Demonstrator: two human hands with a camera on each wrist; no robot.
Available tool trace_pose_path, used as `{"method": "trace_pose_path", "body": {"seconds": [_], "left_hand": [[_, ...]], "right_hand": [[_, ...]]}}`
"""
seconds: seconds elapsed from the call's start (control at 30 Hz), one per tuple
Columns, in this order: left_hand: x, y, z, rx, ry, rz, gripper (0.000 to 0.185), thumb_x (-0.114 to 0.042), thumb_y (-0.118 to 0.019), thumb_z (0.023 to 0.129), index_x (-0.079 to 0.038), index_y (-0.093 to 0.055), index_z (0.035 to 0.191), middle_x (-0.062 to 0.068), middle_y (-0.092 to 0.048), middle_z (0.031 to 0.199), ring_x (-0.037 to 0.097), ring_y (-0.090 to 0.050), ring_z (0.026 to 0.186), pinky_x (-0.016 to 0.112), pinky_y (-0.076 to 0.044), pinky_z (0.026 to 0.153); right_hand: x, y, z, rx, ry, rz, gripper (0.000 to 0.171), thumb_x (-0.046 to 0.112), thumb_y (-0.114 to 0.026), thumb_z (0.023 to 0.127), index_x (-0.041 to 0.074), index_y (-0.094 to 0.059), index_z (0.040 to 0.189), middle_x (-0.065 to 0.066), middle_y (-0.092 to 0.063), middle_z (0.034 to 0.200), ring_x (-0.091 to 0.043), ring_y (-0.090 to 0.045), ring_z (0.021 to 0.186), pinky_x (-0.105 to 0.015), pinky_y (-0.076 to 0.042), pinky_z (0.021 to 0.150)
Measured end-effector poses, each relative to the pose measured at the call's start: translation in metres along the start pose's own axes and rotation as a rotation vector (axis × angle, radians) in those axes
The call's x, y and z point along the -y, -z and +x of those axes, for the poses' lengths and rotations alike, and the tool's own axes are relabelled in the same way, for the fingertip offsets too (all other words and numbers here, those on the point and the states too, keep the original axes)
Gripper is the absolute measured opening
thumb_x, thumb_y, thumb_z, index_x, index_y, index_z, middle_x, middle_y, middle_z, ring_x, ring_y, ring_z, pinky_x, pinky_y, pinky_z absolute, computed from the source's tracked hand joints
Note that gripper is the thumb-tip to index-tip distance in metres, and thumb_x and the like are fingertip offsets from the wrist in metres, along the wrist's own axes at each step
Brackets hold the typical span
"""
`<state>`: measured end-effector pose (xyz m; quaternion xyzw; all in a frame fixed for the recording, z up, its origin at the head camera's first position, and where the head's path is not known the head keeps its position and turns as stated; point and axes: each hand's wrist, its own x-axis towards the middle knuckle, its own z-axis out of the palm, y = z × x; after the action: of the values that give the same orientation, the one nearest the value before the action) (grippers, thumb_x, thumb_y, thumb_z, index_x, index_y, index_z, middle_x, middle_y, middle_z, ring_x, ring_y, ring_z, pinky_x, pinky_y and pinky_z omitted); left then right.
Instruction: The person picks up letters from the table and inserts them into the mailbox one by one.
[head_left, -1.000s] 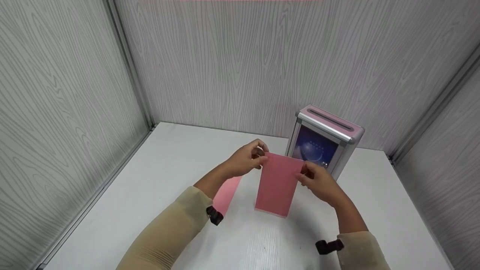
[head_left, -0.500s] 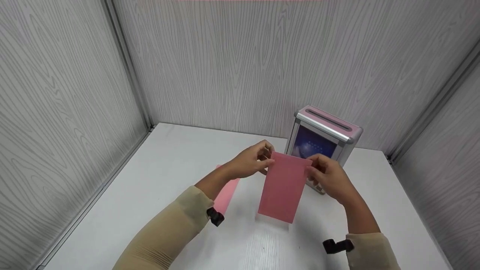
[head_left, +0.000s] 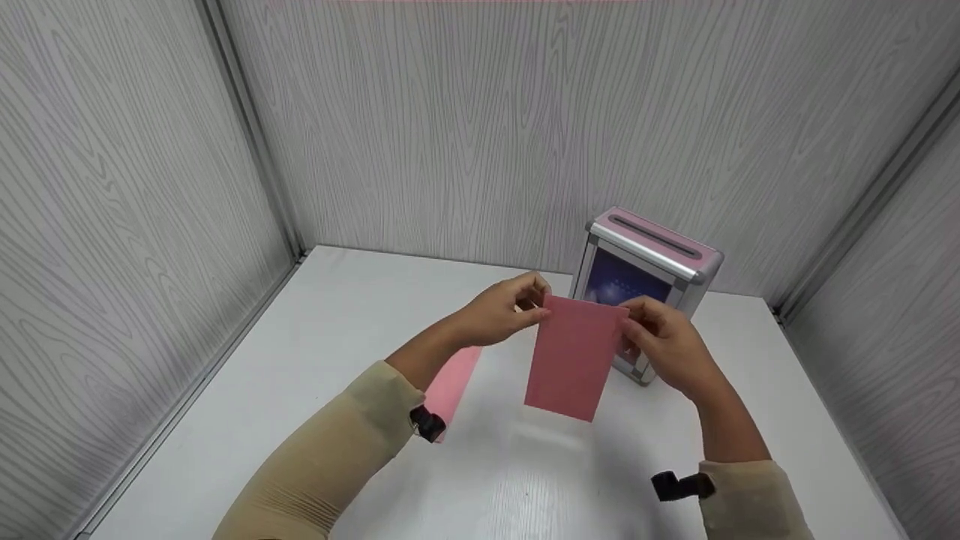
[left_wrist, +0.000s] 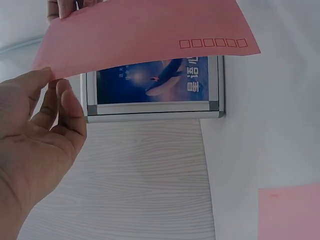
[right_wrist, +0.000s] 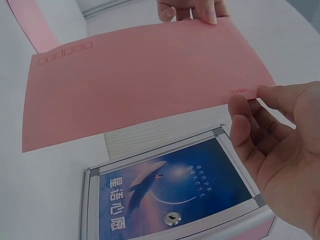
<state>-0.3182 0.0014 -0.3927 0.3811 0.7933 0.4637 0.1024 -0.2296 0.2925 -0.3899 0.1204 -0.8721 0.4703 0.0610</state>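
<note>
A pink envelope (head_left: 576,358) with a row of small printed squares hangs above the white table, its lower edge apart from the tabletop. My left hand (head_left: 501,311) pinches its upper left corner between thumb and fingers. At the upper right corner, my right hand (head_left: 666,346) pinches it the same way. Just behind stands a silver-framed box (head_left: 694,264) with a pink top and a long slot (head_left: 655,237). The right wrist view shows the box's blue whale picture (right_wrist: 165,185) and a round lock (right_wrist: 172,218). Another pink envelope (head_left: 453,384) lies on the table, partly hidden under my left forearm.
The white table (head_left: 360,300) is bounded by a grey wood-grain back wall (head_left: 420,135) and side walls. The box stands at the back right, close to the back wall. Black wrist cameras (head_left: 427,424) sit on both sleeves.
Both hands have moved right and slightly up with the envelope, my right hand more so. The envelope's lower edge has risen farther from the tabletop. The box and the other envelope stay put.
</note>
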Motion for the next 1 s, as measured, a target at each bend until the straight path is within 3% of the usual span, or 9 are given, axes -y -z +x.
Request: {"method": "trace_pose_path", "body": {"seconds": [0.4, 0.5, 0.67, 0.8, 0.87, 1.0], "left_hand": [[-0.026, 0.001, 0.016, -0.066, -0.053, 0.105, 0.023, -0.023, -0.056, 0.115, -0.014, -0.055, 0.136, 0.01, -0.069, 0.13, 0.018, -0.073, 0.098, 0.031, -0.06, 0.086], [-0.038, 0.003, 0.023, -0.096, -0.088, 0.201, 0.023, -0.022, -0.054, 0.115, -0.017, -0.052, 0.138, 0.009, -0.069, 0.132, 0.017, -0.074, 0.106, 0.032, -0.063, 0.09], [-0.06, 0.008, 0.036, -0.151, -0.165, 0.39, 0.022, -0.023, -0.05, 0.117, -0.017, -0.051, 0.138, 0.007, -0.068, 0.134, 0.017, -0.071, 0.118, 0.03, -0.061, 0.098], [-0.075, 0.013, 0.045, -0.199, -0.206, 0.468, 0.022, -0.022, -0.05, 0.117, -0.016, -0.054, 0.138, 0.005, -0.066, 0.134, 0.015, -0.068, 0.122, 0.026, -0.059, 0.101], [-0.081, 0.016, 0.047, -0.226, -0.227, 0.479, 0.022, -0.021, -0.051, 0.117, -0.014, -0.056, 0.137, 0.005, -0.066, 0.132, 0.014, -0.067, 0.121, 0.025, -0.058, 0.102], [-0.092, 0.018, 0.05, -0.287, -0.281, 0.486, 0.02, -0.022, -0.05, 0.117, -0.014, -0.058, 0.133, 0.005, -0.064, 0.126, 0.014, -0.067, 0.115, 0.025, -0.058, 0.1]], "right_hand": [[0.022, 0.016, -0.002, -0.154, 0.066, -0.134, 0.021, 0.013, -0.061, 0.111, 0.006, -0.072, 0.128, -0.015, -0.076, 0.108, -0.018, -0.071, 0.09, -0.015, -0.06, 0.08], [0.029, 0.023, -0.002, -0.201, 0.12, -0.176, 0.02, 0.013, -0.063, 0.11, 0.006, -0.073, 0.127, -0.015, -0.077, 0.105, -0.017, -0.073, 0.089, -0.012, -0.059, 0.078], [0.044, 0.036, -0.002, -0.295, 0.246, -0.266, 0.018, 0.008, -0.067, 0.107, 0.006, -0.075, 0.124, -0.015, -0.079, 0.103, 0.001, -0.072, 0.088, -0.004, -0.054, 0.077], [0.056, 0.047, 0.002, -0.375, 0.359, -0.32, 0.015, 0.003, -0.07, 0.104, 0.004, -0.079, 0.116, -0.014, -0.081, 0.099, 0.011, -0.068, 0.086, -0.002, -0.051, 0.077], [0.062, 0.051, 0.004, -0.41, 0.402, -0.359, 0.014, 0.002, -0.072, 0.103, 0.005, -0.081, 0.114, -0.012, -0.082, 0.098, 0.008, -0.069, 0.085, -0.001, -0.05, 0.079], [0.073, 0.059, 0.004, -0.463, 0.461, -0.446, 0.016, 0.003, -0.073, 0.102, 0.006, -0.082, 0.114, -0.012, -0.083, 0.101, -0.013, -0.075, 0.087, 0.003, -0.046, 0.085]]}}
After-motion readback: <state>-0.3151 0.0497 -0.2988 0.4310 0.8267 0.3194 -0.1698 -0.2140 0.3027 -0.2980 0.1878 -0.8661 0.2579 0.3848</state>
